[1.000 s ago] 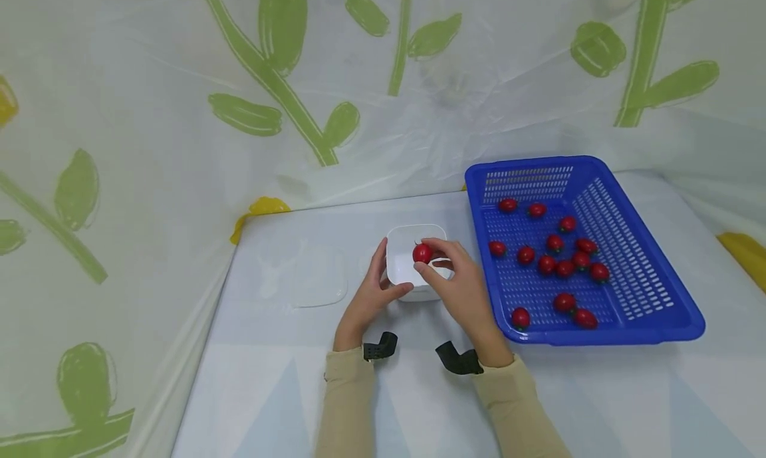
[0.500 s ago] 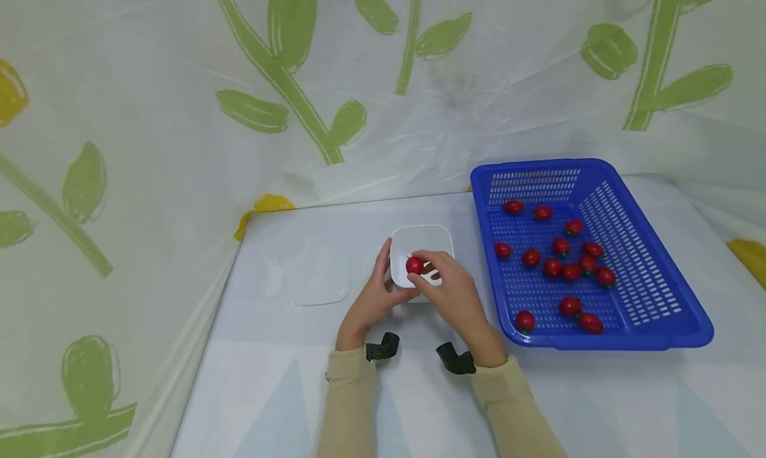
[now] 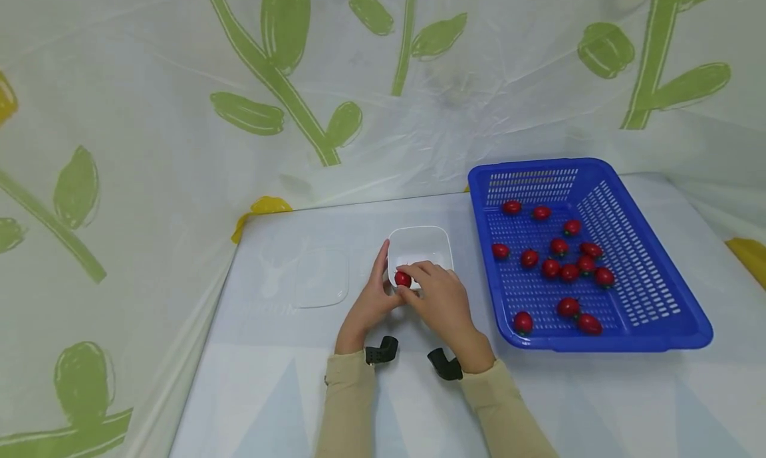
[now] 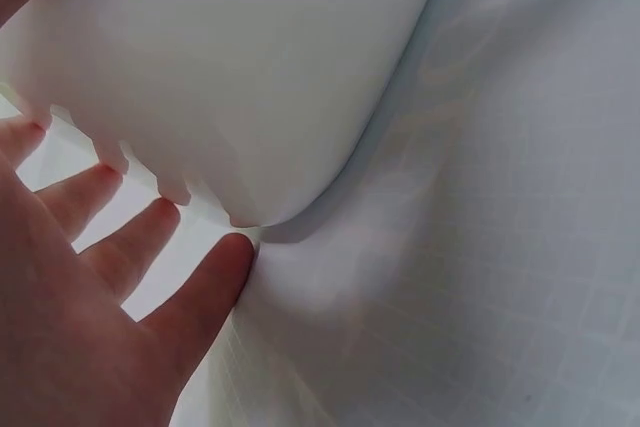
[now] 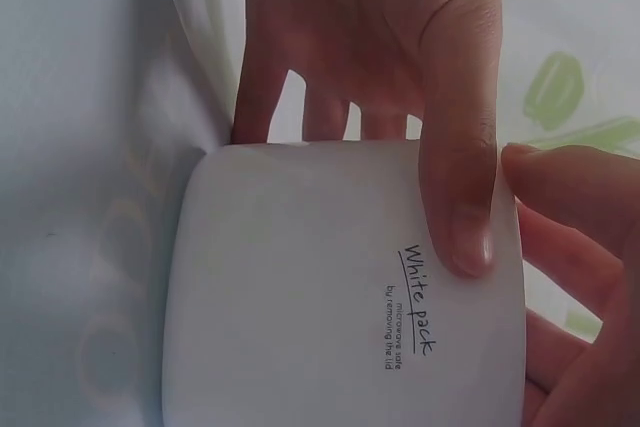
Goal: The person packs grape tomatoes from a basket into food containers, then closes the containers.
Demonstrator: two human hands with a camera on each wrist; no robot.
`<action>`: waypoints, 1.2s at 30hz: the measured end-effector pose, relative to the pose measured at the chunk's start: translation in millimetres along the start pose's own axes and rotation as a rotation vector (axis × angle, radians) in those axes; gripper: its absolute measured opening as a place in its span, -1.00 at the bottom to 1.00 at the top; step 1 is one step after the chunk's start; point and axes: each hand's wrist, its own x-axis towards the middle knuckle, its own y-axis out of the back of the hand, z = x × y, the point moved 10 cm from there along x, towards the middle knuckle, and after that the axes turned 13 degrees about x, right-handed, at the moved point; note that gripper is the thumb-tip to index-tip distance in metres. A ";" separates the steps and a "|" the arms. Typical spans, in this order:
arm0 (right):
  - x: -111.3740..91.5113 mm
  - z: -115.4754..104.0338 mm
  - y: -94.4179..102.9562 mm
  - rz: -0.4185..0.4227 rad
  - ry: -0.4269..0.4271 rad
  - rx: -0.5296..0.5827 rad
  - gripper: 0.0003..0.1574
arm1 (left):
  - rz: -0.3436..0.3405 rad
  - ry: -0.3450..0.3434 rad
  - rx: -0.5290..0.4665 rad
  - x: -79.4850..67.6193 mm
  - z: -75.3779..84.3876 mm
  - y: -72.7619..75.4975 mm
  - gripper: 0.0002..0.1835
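Nearest to me in the head view were two tan sleeves and the black wrist mounts, above the pale counter. Past them, both hands were busy. I had the left hand gripping the white container, its thumb on the near wall beside the "White pack" lettering and its fingers along the left side. The right hand pinched one red tomato between thumb and fingertips, at the container's near left corner. I couldn't tell whether that tomato touched the inside.

I put the work at an early stage. The container was uncovered, and what I took for its clear lid lay to the left, flat and apart. I saw no other tomato in the container, though the right hand hid part of the inside. The one at the corner had not yet been let go.

Off to the right sat the blue basket, with fourteen loose tomatoes scattered across its floor, so by my judgement most were left to handle. Farthest back hung a sheet printed with green leaves.
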 end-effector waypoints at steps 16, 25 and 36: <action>1.1 0.4 4.8 0.042 0.008 0.060 -0.63 | -0.028 -0.040 0.005 -3.2 18.5 2.9 0.03; 1.7 5.5 15.8 0.046 -0.068 0.289 -0.66 | -0.036 -0.017 0.000 -2.9 14.2 -0.1 0.06; 1.3 -1.7 27.9 0.057 -0.035 0.422 -0.70 | -0.043 0.037 -0.015 -5.5 6.5 0.3 0.10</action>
